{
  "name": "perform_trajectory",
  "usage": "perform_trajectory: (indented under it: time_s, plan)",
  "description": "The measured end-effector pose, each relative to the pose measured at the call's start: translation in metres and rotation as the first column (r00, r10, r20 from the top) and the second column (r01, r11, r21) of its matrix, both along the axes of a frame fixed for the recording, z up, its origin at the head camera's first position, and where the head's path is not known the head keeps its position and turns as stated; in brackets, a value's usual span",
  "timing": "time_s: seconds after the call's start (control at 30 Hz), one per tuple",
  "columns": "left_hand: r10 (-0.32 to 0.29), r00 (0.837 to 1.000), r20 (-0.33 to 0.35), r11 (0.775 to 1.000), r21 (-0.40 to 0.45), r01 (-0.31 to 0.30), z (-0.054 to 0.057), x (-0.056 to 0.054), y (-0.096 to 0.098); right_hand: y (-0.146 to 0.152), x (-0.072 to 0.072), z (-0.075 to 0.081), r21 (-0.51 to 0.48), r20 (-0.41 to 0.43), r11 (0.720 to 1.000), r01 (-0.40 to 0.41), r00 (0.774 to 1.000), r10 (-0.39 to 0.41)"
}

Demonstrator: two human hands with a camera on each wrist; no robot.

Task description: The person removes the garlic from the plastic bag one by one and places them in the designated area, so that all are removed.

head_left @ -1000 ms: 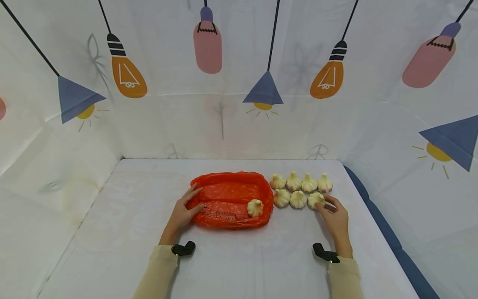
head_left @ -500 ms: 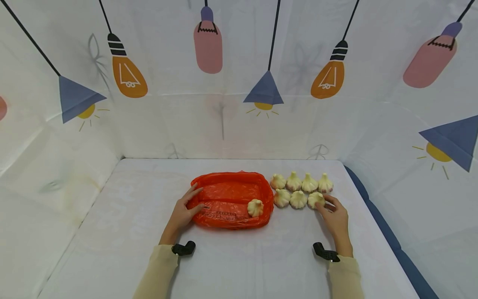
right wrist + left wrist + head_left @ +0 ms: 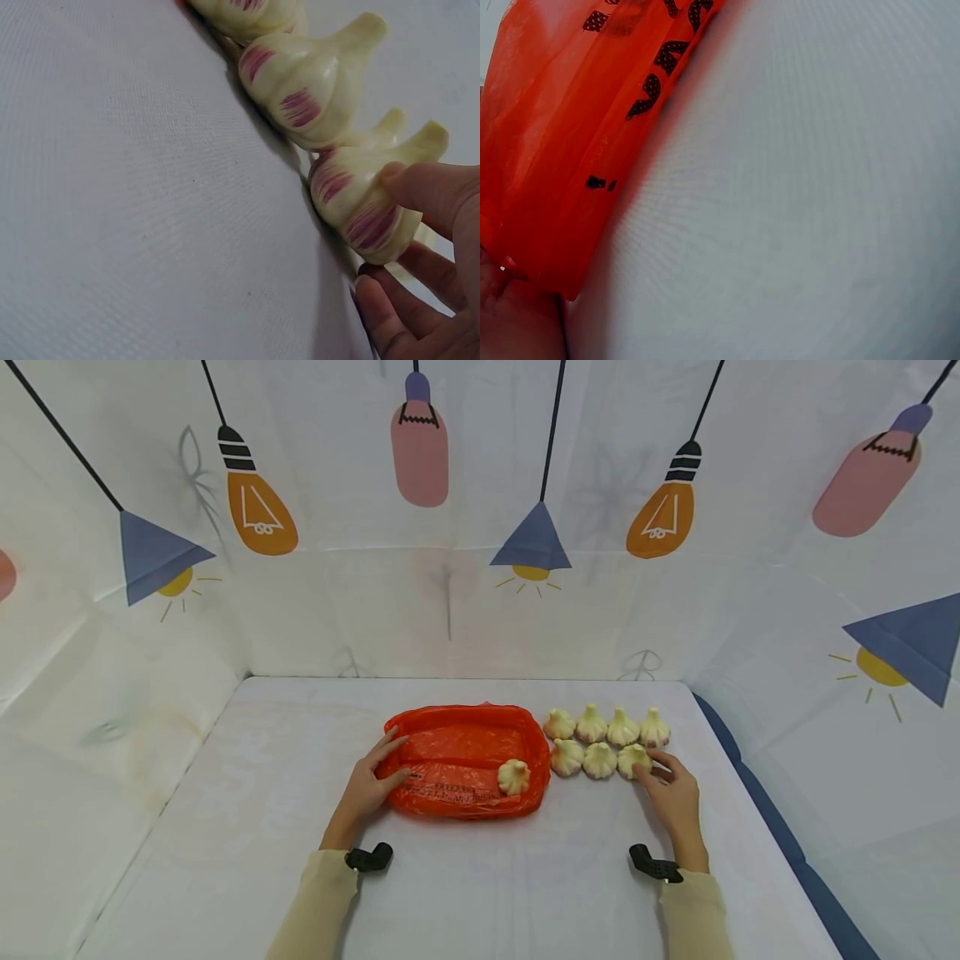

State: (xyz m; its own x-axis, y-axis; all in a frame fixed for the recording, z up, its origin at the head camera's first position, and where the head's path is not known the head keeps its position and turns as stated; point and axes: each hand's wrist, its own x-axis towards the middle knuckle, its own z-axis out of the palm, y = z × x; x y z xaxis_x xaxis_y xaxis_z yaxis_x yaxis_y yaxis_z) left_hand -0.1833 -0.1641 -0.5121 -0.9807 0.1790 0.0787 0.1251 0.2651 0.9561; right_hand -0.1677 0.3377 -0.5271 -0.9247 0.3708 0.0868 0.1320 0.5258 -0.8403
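My right hand [image 3: 674, 795] pinches the nearest right-hand garlic bulb [image 3: 634, 761], thumb on one side and fingers on the other. In the right wrist view the thumb presses this purple-streaked garlic bulb [image 3: 364, 201], and another bulb [image 3: 300, 94] sits against it. At the left end of a shallow container covered in red plastic [image 3: 457, 742], my left hand [image 3: 369, 785] rests with fairly straight fingers and thumb over the rim. One garlic bulb [image 3: 513, 777] lies inside, at the front right. The left wrist view shows mostly red plastic [image 3: 570, 142] with black print, and a sliver of hand.
Several more garlic bulbs [image 3: 591, 725] stand in two rows just right of the container. They lie on a white-covered table [image 3: 510, 893]. Behind it hangs a white cloth [image 3: 352, 610] printed with lamps, and dark blue material [image 3: 780, 818] runs along the right edge.
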Motion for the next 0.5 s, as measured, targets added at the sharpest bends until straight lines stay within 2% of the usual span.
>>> perform_trajectory:
  time_s: [0.1,0.33,0.5]
  plan:
    - [0.003,1.000,-0.002,1.000,-0.009,-0.003,-0.006,-0.003,0.000,0.001,0.000,0.000,-0.009,-0.003,1.000,-0.011,1.000,0.011]
    - [0.012,0.999,-0.048,0.999,-0.029,-0.014,-0.031,-0.014,-0.006,0.002,0.000,0.001,-0.010,0.013,0.999,-0.033,0.999,0.033]
    - [0.008,0.998,-0.064,0.999,-0.035,-0.010,-0.036,-0.016,-0.009,0.003,0.000,0.001,-0.023,0.037,0.999,-0.044,0.998,0.045]
